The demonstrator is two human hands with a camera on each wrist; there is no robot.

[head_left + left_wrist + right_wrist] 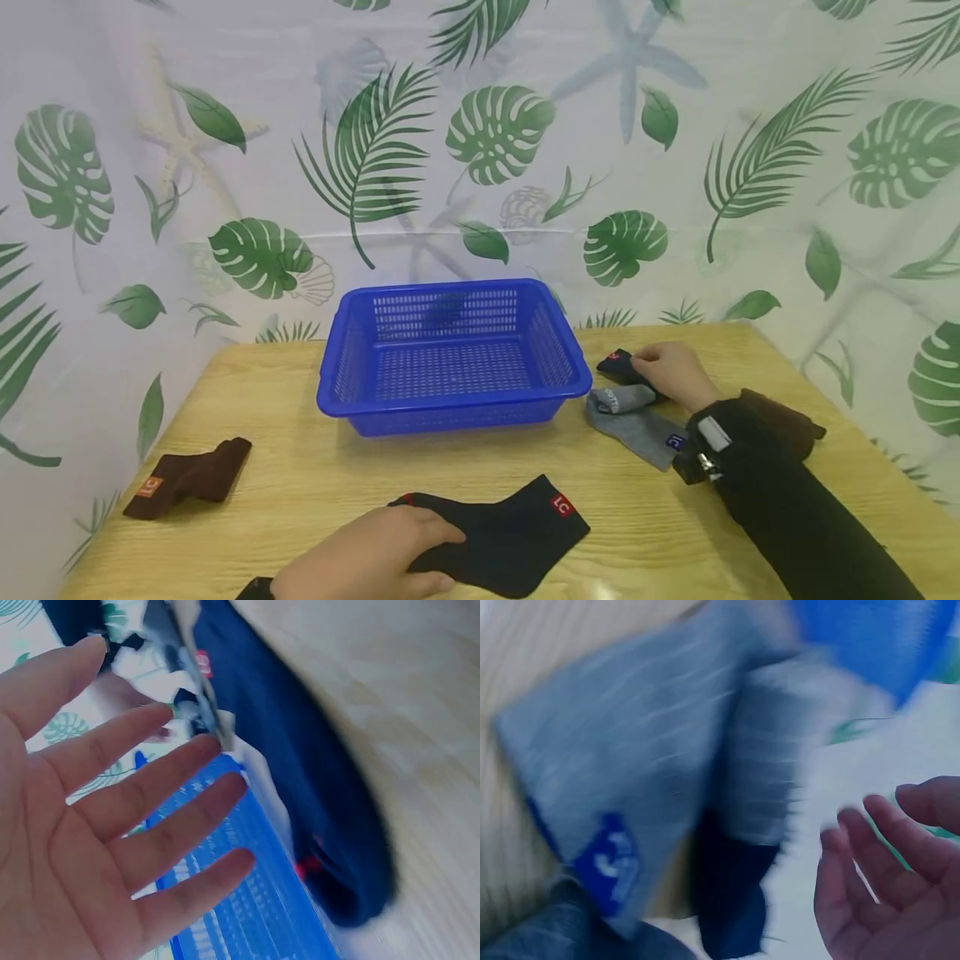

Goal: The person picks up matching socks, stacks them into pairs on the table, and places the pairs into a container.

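Observation:
A black sock (517, 533) with a red label lies flat near the table's front edge. My left hand (375, 558) rests on its left end; the left wrist view shows this hand (112, 825) with straight, spread fingers beside the sock (300, 772). To the right of the blue basket (450, 400), my right hand (671, 371) sits over a second black sock (618, 365), with a grey sock (637, 421) just in front. The blurred right wrist view shows that hand (885, 877) with loose fingers holding nothing, near the grey sock (630, 750).
A brown sock (187, 479) lies at the table's left front. Another brown sock (787, 421) shows behind my right forearm. The basket holds nothing I can see. A leaf-print curtain surrounds the wooden table (300, 467).

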